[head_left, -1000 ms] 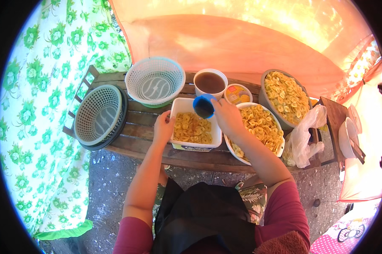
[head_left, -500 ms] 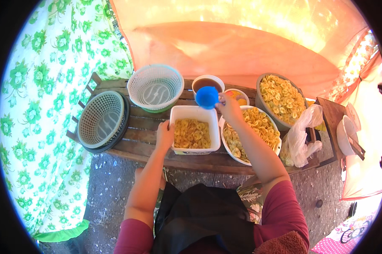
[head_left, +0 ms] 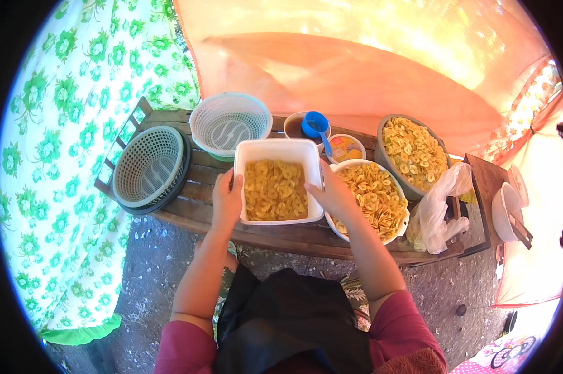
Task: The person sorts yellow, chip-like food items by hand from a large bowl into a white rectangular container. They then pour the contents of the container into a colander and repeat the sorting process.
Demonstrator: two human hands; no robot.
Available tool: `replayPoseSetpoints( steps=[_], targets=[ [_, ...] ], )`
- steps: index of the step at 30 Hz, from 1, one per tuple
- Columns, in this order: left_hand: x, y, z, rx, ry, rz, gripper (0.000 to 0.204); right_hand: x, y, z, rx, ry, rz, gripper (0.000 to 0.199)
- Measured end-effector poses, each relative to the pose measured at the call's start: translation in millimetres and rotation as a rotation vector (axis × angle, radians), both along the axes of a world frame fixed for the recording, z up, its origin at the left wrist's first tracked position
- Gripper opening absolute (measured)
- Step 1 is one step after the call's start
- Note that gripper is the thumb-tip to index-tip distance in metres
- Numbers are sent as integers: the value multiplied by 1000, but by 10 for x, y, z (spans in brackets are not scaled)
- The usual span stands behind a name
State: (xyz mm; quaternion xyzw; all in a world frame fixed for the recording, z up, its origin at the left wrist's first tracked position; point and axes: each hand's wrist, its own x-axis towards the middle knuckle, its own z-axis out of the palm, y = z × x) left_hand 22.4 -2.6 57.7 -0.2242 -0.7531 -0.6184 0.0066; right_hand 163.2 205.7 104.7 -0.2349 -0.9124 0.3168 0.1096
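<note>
Both hands hold a white square tub (head_left: 314,171) by its opposite sides. Yellow banana chips (head_left: 275,190) lie inside it. My left hand (head_left: 226,201) grips the left wall, thumb at the rim. My right hand (head_left: 332,193) wraps the right wall, its thumb over the rim. A blue dipper (head_left: 316,124) rests, handle toward me, on the round container of brown liquid (head_left: 293,126) behind the tub. To the right of my right hand stands a white basin (head_left: 390,240) full of banana chips.
A grey basin (head_left: 383,153) of banana chips stands at the right back, beside a clear plastic bag (head_left: 440,206). White and grey strainer baskets (head_left: 230,121) sit on the left of the slatted wooden table (head_left: 200,199). A small lidded tub (head_left: 345,148) stands behind the white basin.
My right hand has let go of the blue dipper, which now lies on the brown-liquid container, and has taken the tub's right side. The tub has moved left and appears raised.
</note>
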Motion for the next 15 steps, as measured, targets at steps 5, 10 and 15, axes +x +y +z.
replayPoseSetpoints(
  steps=[5, 10, 15],
  targets=[
    [76, -49, 156, 66, 97, -28, 33, 191, -327, -78, 94, 511, -50, 63],
    [10, 23, 67, -7, -340, -103, 39, 126, -208, -172, -131, 290, -94, 57],
    [152, -76, 54, 143, -406, -111, 42, 273, -250, -207, -93, 282, -96, 56]
  ],
)
